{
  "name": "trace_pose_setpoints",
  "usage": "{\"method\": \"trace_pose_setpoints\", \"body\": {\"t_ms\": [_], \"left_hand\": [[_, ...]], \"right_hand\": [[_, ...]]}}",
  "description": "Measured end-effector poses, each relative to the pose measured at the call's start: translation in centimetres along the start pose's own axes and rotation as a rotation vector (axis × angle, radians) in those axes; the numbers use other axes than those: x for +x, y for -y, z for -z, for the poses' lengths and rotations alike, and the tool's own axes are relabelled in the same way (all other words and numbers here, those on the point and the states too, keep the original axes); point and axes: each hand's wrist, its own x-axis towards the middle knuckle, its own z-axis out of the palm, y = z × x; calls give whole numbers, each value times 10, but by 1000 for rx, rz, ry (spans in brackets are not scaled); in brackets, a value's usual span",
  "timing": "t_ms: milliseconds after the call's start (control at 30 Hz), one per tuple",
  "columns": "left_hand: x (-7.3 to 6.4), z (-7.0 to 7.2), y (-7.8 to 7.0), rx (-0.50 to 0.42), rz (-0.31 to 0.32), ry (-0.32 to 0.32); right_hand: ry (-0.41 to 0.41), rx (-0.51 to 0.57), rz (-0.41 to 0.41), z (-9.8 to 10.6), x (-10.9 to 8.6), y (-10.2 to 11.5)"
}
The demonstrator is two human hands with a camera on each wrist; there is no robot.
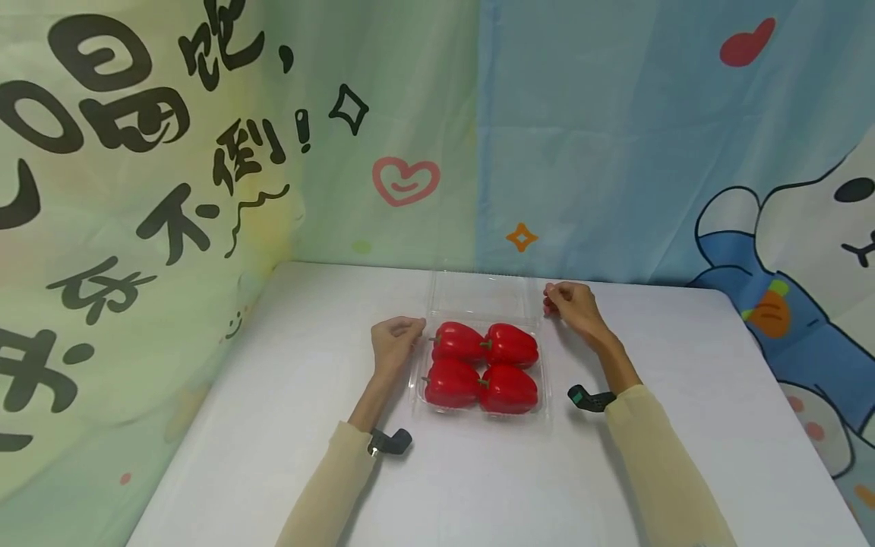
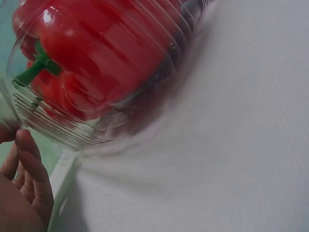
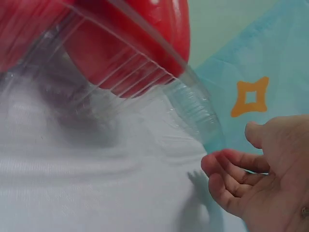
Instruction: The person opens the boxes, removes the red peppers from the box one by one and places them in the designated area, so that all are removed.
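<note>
Head view: four red peppers (image 1: 507, 390) sit inside the open clear container (image 1: 480, 310) on the tabletop (image 1: 492, 482). Left of the container, the left hand (image 1: 394, 342) pinches its edge; right of it, apart, the right hand's (image 1: 576, 307) fingers bend loosely, unloaded.

White table (image 1: 519, 486) — 1 clear box (image 1: 484, 311) atop.

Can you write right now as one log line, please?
left hand: pinching edge of clear box | right hand: beside open lid | red peppers: four, inside box
</note>
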Motion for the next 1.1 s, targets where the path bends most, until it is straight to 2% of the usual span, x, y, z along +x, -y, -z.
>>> {"method": "trace_pose_setpoints", "body": {"t_ms": [100, 133, 267, 367, 500, 667, 767, 933, 1100], "left_hand": [[1, 0, 1, -2, 15, -10], [1, 0, 2, -6, 20, -11], [1, -1, 2, -28, 23, -15], [1, 0, 3, -48, 15, -17], [1, 0, 5, -74, 12, -9], [2, -1, 5, -84, 8, -4], [2, -1, 4, -88, 10, -8], [2, -1, 3, -101, 13, -7], [1, -1, 5, -78, 6, 0]], "right_hand": [[-57, -155, 94, 5, 5, -10], [-64, -169, 133, 7, 1, -5], [-82, -227, 221, 2, -39, 57], [-79, -275, 239, -4, -67, 100], [-84, -267, 248, -5, -86, 123], [-79, -226, 279, -5, -104, 137], [-62, -238, 321, -7, -114, 141], [-31, -282, 375, -16, -134, 142], [12, -281, 389, -27, -153, 137]]}}
